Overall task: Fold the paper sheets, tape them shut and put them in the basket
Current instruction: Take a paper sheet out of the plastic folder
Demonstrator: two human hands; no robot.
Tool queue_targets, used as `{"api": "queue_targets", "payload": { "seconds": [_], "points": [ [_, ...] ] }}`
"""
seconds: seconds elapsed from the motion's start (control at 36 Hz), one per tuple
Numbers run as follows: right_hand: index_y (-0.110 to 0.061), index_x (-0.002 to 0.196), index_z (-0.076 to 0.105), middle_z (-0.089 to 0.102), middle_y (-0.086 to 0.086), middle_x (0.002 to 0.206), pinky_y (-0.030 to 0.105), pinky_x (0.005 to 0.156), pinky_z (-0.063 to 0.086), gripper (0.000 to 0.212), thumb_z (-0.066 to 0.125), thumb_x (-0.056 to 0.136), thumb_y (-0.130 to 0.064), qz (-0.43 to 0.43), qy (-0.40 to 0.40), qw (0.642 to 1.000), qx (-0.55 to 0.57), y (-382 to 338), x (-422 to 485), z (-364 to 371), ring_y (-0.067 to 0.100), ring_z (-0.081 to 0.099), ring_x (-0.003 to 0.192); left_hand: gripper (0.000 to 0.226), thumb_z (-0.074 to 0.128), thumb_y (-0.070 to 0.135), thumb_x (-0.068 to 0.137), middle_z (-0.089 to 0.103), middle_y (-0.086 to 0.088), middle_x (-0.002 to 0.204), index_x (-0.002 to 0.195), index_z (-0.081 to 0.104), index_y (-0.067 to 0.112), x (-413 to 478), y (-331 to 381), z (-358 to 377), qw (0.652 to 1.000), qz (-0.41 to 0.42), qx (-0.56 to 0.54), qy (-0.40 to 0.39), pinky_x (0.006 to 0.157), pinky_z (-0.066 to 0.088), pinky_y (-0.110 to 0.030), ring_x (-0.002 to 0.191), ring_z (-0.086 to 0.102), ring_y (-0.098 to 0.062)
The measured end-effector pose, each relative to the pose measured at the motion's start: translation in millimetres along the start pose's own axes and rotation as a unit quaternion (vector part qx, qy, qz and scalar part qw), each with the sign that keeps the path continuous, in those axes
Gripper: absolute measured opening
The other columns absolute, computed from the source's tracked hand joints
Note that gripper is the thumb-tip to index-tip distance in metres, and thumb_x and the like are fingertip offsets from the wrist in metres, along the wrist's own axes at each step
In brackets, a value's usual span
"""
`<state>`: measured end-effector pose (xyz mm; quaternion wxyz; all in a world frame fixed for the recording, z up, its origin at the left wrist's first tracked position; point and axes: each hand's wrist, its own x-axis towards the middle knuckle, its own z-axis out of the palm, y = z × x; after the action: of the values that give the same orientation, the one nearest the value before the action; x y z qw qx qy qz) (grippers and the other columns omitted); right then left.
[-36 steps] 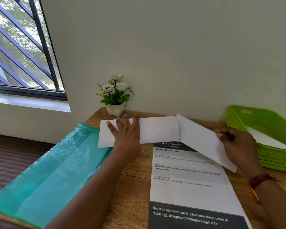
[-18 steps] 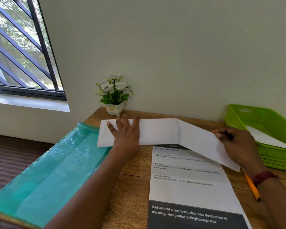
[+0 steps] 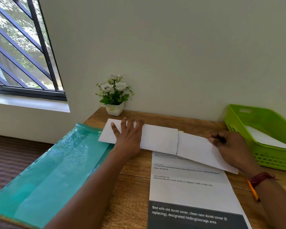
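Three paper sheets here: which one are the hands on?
The blank folded sheet: the left hand presses it flat, the right hand pinches its flap. The printed sheet lies partly under it; the third sheet is in the green basket.

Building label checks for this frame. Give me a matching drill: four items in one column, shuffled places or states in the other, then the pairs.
1 folded paper
2 green basket
3 teal folder
4 flower pot

A against the wall, at the table's far left corner
B left hand presses it flat, right hand pinches its flap
C overhangs the table's left edge
D holds a white sheet

Pairs: 1-B, 2-D, 3-C, 4-A
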<state>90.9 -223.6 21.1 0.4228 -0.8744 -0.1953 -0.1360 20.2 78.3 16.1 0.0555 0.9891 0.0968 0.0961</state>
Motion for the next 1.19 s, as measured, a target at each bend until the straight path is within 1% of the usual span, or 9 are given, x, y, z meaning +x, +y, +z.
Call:
{"api": "queue_targets", "payload": {
  "seconds": [0.11,0.36,0.47,0.56,0.72,0.81,0.94,1.06,1.19],
  "points": [
    [-0.026,0.079,0.070,0.071,-0.010,0.089,-0.001,0.075,0.040,0.030,0.065,0.088,0.002,0.002,-0.017,1.000,0.026,0,-1,6,0.004,0.063,0.085,0.095,0.067,0.013,0.082,0.009,-0.007,0.156,0.153,0.007,0.031,-1,0,-1,1.000,0.016,-0.014,-0.007,0.111,-0.013,-0.070,0.149,-0.009,-0.033],
    [-0.033,0.076,0.068,0.072,-0.019,0.081,0.005,0.073,0.042,0.036,0.064,0.089,0.000,-0.022,-0.017,0.998,0.051,-9,-6,16,-0.005,0.062,0.082,0.097,0.073,0.023,0.078,0.007,-0.012,0.145,0.151,0.011,0.039,-5,10,1,0.998,0.055,-0.004,0.003,0.110,-0.016,-0.067,0.142,-0.005,-0.040],
    [-0.039,0.081,0.066,0.069,-0.019,0.092,0.014,0.080,0.045,0.035,0.066,0.089,-0.006,-0.040,-0.012,0.998,0.043,-10,-8,23,0.001,0.062,0.088,0.092,0.075,0.031,0.075,0.009,-0.011,0.142,0.148,0.019,0.037,-6,16,6,0.996,0.081,-0.012,0.026,0.111,-0.015,-0.067,0.140,-0.003,-0.038],
    [-0.041,0.081,0.066,0.068,-0.019,0.089,0.018,0.074,0.046,0.034,0.069,0.087,-0.008,-0.052,0.005,0.998,0.044,-9,-9,30,0.007,0.062,0.086,0.094,0.077,0.036,0.073,0.011,-0.011,0.141,0.148,0.020,0.036,-7,22,10,0.994,0.099,-0.018,0.039,0.111,-0.014,-0.067,0.138,-0.002,-0.036],
    [-0.035,0.092,0.066,0.066,-0.016,0.102,0.005,0.080,0.039,0.026,0.071,0.085,-0.010,-0.069,0.077,0.993,0.053,-15,-11,33,0.000,0.059,0.092,0.099,0.080,0.039,0.070,0.014,-0.009,0.137,0.147,0.019,0.035,-6,22,15,0.993,0.102,-0.025,0.058,0.110,-0.014,-0.067,0.136,0.002,-0.034],
    [-0.023,0.103,0.067,0.065,-0.010,0.105,0.011,0.078,0.042,0.020,0.071,0.086,-0.012,-0.016,0.136,0.985,0.100,-17,-12,31,0.003,0.059,0.091,0.097,0.079,0.041,0.070,0.018,-0.009,0.137,0.148,0.021,0.033,-5,19,15,0.993,0.084,-0.050,0.071,0.112,-0.010,-0.070,0.138,0.006,-0.035],
    [-0.016,0.118,0.062,0.066,-0.001,0.088,0.021,0.071,0.048,0.036,0.075,0.084,-0.014,0.114,0.164,0.945,0.260,-16,-8,30,0.000,0.060,0.070,0.095,0.076,0.044,0.072,0.021,-0.010,0.139,0.149,0.022,0.032,-6,17,8,0.993,0.050,-0.067,0.084,0.113,-0.009,-0.068,0.139,0.009,-0.034],
    [-0.013,0.112,0.061,0.070,0.004,0.083,0.024,0.060,0.055,0.034,0.077,0.082,-0.012,0.143,0.158,0.927,0.308,-14,-10,32,0.007,0.065,0.068,0.096,0.077,0.044,0.069,0.026,-0.006,0.138,0.148,0.023,0.036,-4,15,9,0.992,0.058,-0.072,0.083,0.113,-0.009,-0.068,0.139,0.014,-0.032],
    [-0.020,0.093,0.062,0.071,0.003,0.084,0.027,0.055,0.049,0.020,0.077,0.081,-0.015,0.149,0.161,0.923,0.315,-17,-11,36,0.011,0.064,0.071,0.094,0.076,0.049,0.065,0.032,-0.002,0.136,0.146,0.028,0.039,-4,17,9,0.988,0.084,-0.093,0.086,0.114,-0.004,-0.069,0.137,0.016,-0.026]
  ]
}}
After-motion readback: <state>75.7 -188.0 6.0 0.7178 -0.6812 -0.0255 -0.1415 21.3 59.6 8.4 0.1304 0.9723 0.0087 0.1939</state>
